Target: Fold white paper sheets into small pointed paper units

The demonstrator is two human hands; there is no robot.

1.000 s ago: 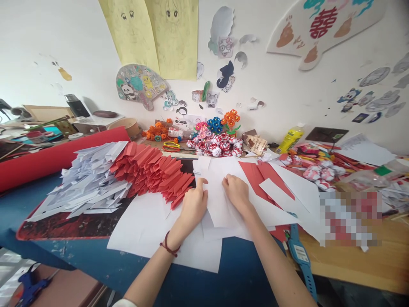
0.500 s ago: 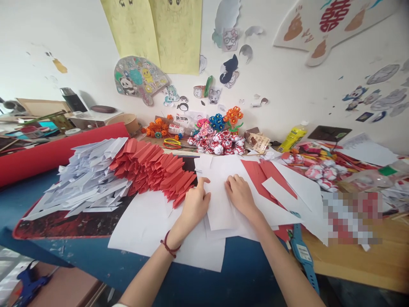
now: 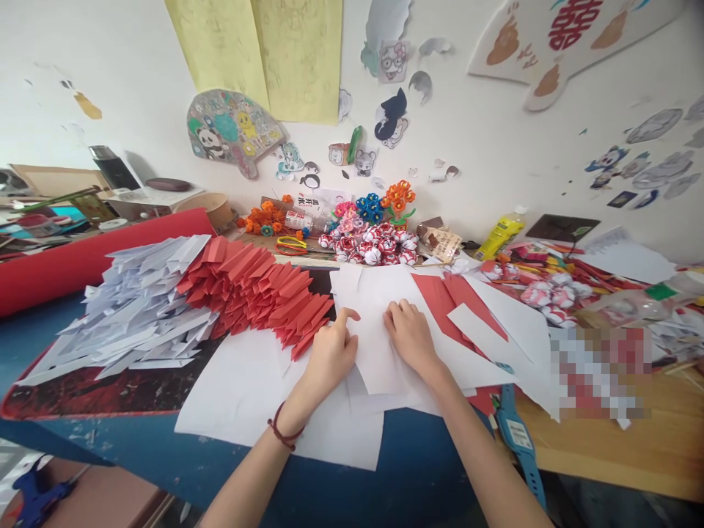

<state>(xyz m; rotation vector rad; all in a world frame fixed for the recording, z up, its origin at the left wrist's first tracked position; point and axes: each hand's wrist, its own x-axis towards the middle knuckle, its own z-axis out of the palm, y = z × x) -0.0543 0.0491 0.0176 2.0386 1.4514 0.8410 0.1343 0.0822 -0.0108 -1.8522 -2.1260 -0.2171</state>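
Note:
A white sheet of paper [image 3: 374, 370] lies between my two hands on a layer of other white sheets. My left hand [image 3: 333, 352] rests at its left edge, index finger and thumb apart, with the other fingers tucked underneath. My right hand [image 3: 410, 334] is on the sheet's right side, fingers bent together and closed on the paper; the thumb is mostly hidden. Left of my hands are a row of folded red paper pieces [image 3: 256, 290] and a heap of folded white paper pieces [image 3: 148, 301]. Red paper sheets [image 3: 448, 304] lie to the right, partly under white ones.
A red roll [image 3: 99, 257] stretches along the left. Behind are red-and-white paper balls [image 3: 379, 246], small craft flowers [image 3: 399, 198] and a yellow bottle [image 3: 500, 233]. A blue watch [image 3: 517, 433] lies at the right table edge. A blue glue gun [image 3: 41, 491] sits lower left.
The view has shifted slightly, so everything sits a little further left in the picture. Both hands keep nearly the same place on the paper.

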